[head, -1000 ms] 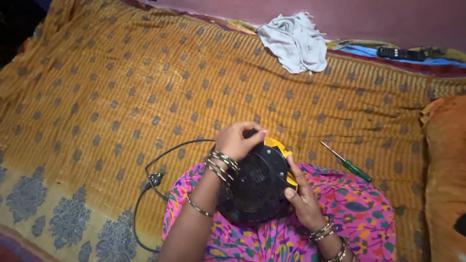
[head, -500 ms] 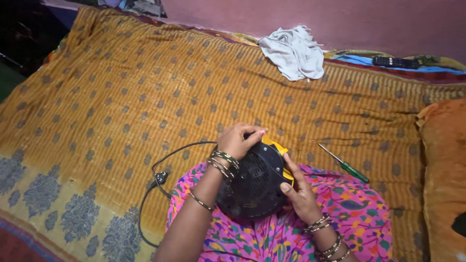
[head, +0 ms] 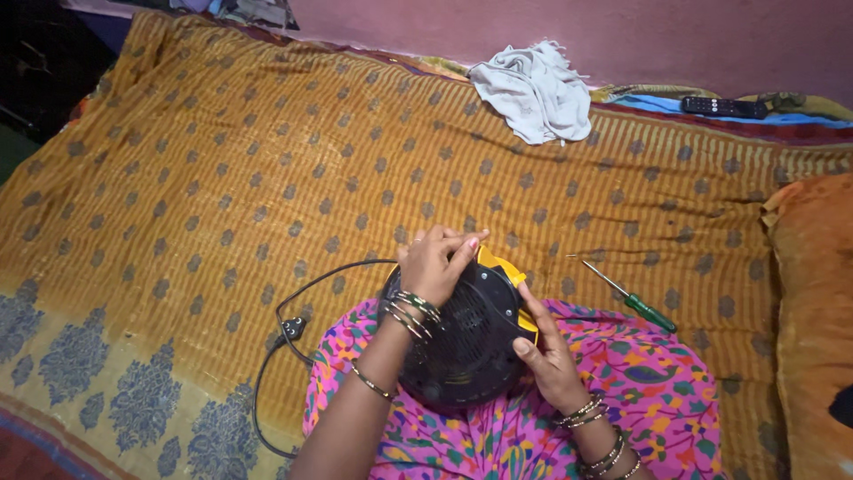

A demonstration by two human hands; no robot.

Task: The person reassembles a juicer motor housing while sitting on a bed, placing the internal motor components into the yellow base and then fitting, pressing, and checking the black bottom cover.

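An orange patterned bedspread (head: 267, 178) covers the bed. A crumpled white cloth (head: 536, 89) lies near the pink wall (head: 533, 27). A black remote (head: 724, 107) rests at the far right edge. An orange pillow (head: 813, 311) lies at right. The dark items at top left are indistinct, possibly clothing.

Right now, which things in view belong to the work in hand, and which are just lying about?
In hand: round black-and-yellow appliance on the lap, left hand on its top edge, right hand on its side; its black cord; green-handled screwdriver beside it.

Lying about: crumpled white cloth, black remote, orange cushion.
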